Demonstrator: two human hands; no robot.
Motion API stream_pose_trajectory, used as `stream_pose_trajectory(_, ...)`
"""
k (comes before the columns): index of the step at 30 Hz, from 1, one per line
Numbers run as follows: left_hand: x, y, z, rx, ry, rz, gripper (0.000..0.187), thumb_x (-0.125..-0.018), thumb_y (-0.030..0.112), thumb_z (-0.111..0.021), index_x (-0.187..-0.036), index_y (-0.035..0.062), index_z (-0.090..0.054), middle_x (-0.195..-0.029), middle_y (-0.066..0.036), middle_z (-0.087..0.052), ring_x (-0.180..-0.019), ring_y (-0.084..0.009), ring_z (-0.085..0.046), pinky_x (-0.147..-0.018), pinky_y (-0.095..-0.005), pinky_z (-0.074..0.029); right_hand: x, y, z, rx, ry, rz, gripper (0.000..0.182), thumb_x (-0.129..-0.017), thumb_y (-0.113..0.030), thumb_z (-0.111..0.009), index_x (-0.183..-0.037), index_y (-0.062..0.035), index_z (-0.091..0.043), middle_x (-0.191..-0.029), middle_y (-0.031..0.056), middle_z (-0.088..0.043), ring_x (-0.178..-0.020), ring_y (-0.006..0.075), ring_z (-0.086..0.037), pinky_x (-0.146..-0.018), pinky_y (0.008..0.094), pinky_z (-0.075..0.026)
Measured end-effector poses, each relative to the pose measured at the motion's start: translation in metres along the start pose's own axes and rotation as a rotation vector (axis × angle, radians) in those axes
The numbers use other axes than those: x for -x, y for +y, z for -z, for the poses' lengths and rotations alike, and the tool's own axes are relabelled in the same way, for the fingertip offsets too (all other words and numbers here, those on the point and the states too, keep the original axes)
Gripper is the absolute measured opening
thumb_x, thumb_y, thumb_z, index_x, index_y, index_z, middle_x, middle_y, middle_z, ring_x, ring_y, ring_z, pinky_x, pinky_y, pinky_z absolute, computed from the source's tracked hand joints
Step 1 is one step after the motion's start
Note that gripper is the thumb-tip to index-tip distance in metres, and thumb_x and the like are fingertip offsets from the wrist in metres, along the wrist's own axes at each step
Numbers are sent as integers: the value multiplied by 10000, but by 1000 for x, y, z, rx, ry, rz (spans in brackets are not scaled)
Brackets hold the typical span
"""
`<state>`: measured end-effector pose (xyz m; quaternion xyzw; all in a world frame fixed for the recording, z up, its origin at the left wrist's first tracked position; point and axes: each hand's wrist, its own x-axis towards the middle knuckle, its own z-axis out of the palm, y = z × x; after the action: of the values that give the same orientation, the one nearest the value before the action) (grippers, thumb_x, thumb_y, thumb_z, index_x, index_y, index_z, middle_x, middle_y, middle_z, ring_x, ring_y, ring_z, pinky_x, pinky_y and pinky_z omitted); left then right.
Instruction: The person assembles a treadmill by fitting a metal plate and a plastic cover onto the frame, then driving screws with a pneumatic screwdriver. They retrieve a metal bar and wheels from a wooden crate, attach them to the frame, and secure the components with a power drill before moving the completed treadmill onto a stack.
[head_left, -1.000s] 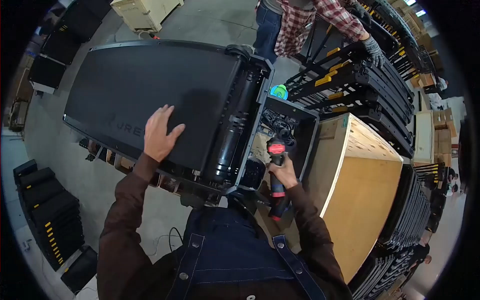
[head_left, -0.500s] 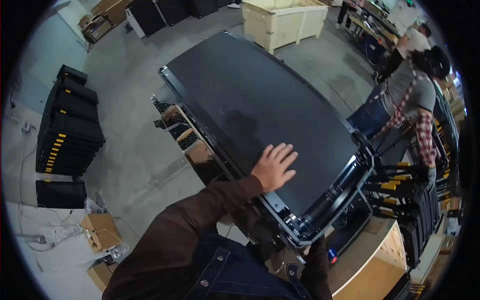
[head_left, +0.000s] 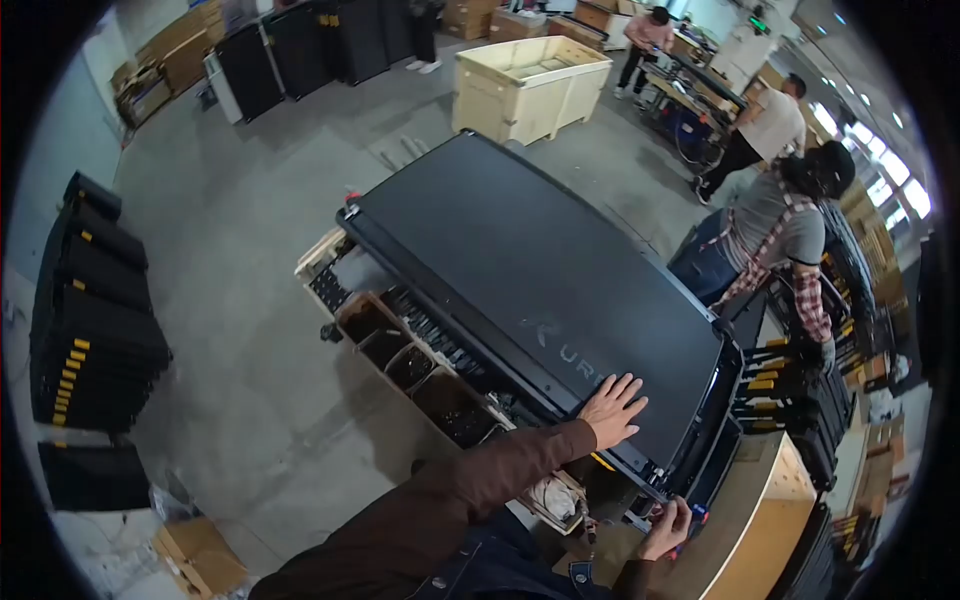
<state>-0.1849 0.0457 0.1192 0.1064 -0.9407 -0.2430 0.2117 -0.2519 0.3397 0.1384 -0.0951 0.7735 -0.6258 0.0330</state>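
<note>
A long black treadmill (head_left: 480,255) with a flat belt surface and a partly covered pale logo lies across the middle of the head view, on a stand. My left hand (head_left: 612,412) rests flat on the belt near its close end, fingers spread, over part of the logo. Below the close corner of the treadmill frame, my right hand (head_left: 665,530) has its fingers curled together at the edge. What they pinch, if anything, is too small to make out. A cord-like tool (head_left: 590,530) hangs just left of my right hand.
Parts bins (head_left: 410,365) run along the treadmill's left side. A wooden crate (head_left: 530,90) stands behind it, and a plywood box (head_left: 760,515) at the near right. A co-worker (head_left: 775,235) bends over black frames at the right. Black panels (head_left: 95,330) are stacked at the left.
My right hand has come into sight from under the treadmill's near corner. My left hand stays flat on the belt, now over the visible logo. The view has shifted.
</note>
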Motion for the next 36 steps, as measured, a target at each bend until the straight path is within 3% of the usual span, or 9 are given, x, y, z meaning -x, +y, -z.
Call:
stream_pose_trajectory(1, 1, -1, 5, 0, -18, 3, 612, -956, 423, -578, -1457, 88, -474, -1561, -197, -332, -1475, -381, -219, -1200, -536, -152, 23, -14, -29, 34, -53, -23, 178, -981, -154, -596, -1132, -60, -613, -772, 13, -599, -615, 104, -536, -550, 227, -446)
stream_pose_trajectory(5, 4, -13, 32, 4, -131, -99, 575, -981, 408, -546, -1458, 95, -471, -1557, -172, -352, -1470, -351, -250, -1187, -546, -188, 64, 12, -115, -763, -280, -1192, 392, -1022, -404, -457, -1052, -62, -648, -985, 132, -686, -890, 305, -680, -756, 423, -571)
stream_pose_trajectory(10, -41, -74, 72, -97, -193, -176, 533, -995, 419, -524, -1450, 146, -482, -1545, -116, -392, -1448, -313, -321, -1163, -544, -246, 43, 27, -201, -1333, 21, -1399, 507, -988, -522, -385, -1071, -92, -640, -1250, 136, -645, -1150, 356, -597, -1015, 571, -432)
stream_pose_trajectory(20, -273, -289, 81, -290, 10, -9, 545, -1001, 479, -476, -1278, 31, -615, -1321, -231, -573, -1284, -367, -500, -1070, -508, -370, -79, 19, -260, -1331, 166, -973, 411, -971, -420, -416, -1017, -68, -623, -1103, 147, -658, -1042, 302, -616, -1019, 507, -438)
stream_pose_trajectory(23, -320, -269, 101, -328, -489, 318, 575, -1010, 510, -413, -1128, 25, -700, -1113, -227, -686, -1128, -391, -618, -981, -530, -437, -105, 21, -263, -1300, 137, -917, 406, -973, -416, -417, -1028, -68, -620, -1112, 147, -654, -1048, 302, -614, -1022, 509, -433)
stream_pose_trajectory(26, -323, -302, 67, -361, -373, 316, 712, -1011, 551, -329, -904, -25, -732, -842, -219, -711, -885, -450, -676, -861, -512, -507, -116, 27, -261, -1288, 103, -872, 402, -976, -413, -418, -1039, -69, -617, -1121, 147, -649, -1054, 303, -612, -1026, 510, -428)
stream_pose_trajectory(30, -331, -293, 77, -377, -392, 251, 603, -1020, 490, -322, -1065, 37, -718, -1020, -191, -723, -959, -412, -678, -864, -547, -487, -115, 33, -252, -1248, 28, -798, 397, -979, -408, -420, -1053, -69, -613, -1133, 147, -644, -1062, 304, -609, -1031, 512, -421)
stream_pose_trajectory(33, -332, -267, 126, -444, -291, 148, 458, -1013, 451, -368, -996, 182, -738, -948, -191, -724, -949, -401, -686, -828, -545, -492, -113, 35, -252, -1177, -63, -763, 394, -981, -405, -421, -1064, -70, -610, -1142, 147, -640, -1069, 304, -606, -1034, 513, -416)
stream_pose_trajectory(36, -315, -178, 235, -300, -204, 51, 538, -1002, 456, -411, -864, 59, -746, -908, -211, -716, -906, -412, -677, -819, -531, -493, -117, 27, -258, -1064, -187, -718, 390, -983, -401, -422, -1074, -70, -607, -1151, 147, -636, -1075, 305, -604, -1038, 515, -410)
